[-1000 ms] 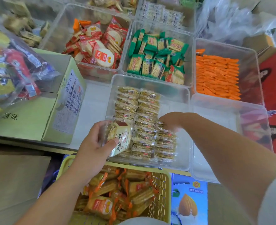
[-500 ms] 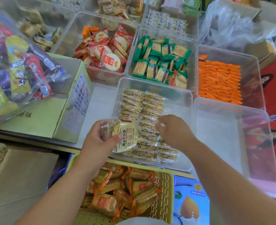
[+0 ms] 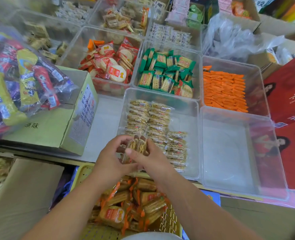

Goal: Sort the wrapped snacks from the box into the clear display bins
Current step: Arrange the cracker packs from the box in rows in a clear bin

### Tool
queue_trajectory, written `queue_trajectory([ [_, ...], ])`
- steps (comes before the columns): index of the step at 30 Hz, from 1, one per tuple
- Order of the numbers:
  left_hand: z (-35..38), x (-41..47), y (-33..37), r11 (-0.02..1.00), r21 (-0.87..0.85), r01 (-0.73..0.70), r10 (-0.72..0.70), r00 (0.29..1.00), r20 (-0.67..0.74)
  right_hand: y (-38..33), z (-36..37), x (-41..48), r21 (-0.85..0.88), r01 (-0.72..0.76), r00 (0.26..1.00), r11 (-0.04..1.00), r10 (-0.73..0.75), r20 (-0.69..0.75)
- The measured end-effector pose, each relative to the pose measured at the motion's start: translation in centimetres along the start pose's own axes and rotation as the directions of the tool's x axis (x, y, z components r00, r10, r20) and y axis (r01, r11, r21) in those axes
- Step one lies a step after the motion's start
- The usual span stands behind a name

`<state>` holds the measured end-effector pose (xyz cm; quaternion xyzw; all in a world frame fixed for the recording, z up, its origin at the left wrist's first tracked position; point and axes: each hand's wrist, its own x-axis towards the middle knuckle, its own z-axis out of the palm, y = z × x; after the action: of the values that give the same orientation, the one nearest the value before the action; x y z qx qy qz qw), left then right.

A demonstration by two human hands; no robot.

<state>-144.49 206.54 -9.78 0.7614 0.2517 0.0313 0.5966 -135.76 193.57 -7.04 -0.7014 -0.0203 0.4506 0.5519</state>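
A small stack of clear-wrapped yellow crackers (image 3: 137,146) is held between both hands over the near left corner of a clear bin (image 3: 184,108). My left hand (image 3: 111,161) grips the stack from the left and my right hand (image 3: 147,159) pinches it from the right. Inside that bin, rows of the same crackers (image 3: 149,118) stand on edge in three columns; the bin's right part is bare. A yellow basket (image 3: 171,220) of orange-wrapped snacks (image 3: 125,205) sits below my forearms.
An empty clear bin (image 3: 233,153) stands to the right. Behind are bins of red-wrapped round crackers (image 3: 112,66), green-wrapped crackers (image 3: 167,73) and orange packets (image 3: 224,90). A green cardboard box (image 3: 47,129) with a bag of mixed sweets (image 3: 20,80) on it stands at the left.
My right hand has come back from the rows in the bin and joined my left hand on the cracker stack. The view has tilted up a little.
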Motion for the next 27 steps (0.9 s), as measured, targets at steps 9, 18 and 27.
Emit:
queue_trajectory([
  [9,-0.6,0.5,-0.7,1.000,0.023,0.001,-0.002,0.999,0.043,0.8,-2.0,0.6,-0.015,0.026,0.999,1.000,-0.027,-0.030],
  [18,-0.4,1.1,-1.5,0.982,-0.131,0.135,-0.145,0.987,-0.068,-2.3,-11.0,2.6,-0.540,0.121,0.894,0.833,-0.328,-0.306],
  [27,0.0,1.2,-1.3,0.984,-0.068,0.163,-0.168,0.982,-0.080,-5.5,-16.4,9.5,-0.936,0.052,0.956,-0.348,-0.255,0.147],
])
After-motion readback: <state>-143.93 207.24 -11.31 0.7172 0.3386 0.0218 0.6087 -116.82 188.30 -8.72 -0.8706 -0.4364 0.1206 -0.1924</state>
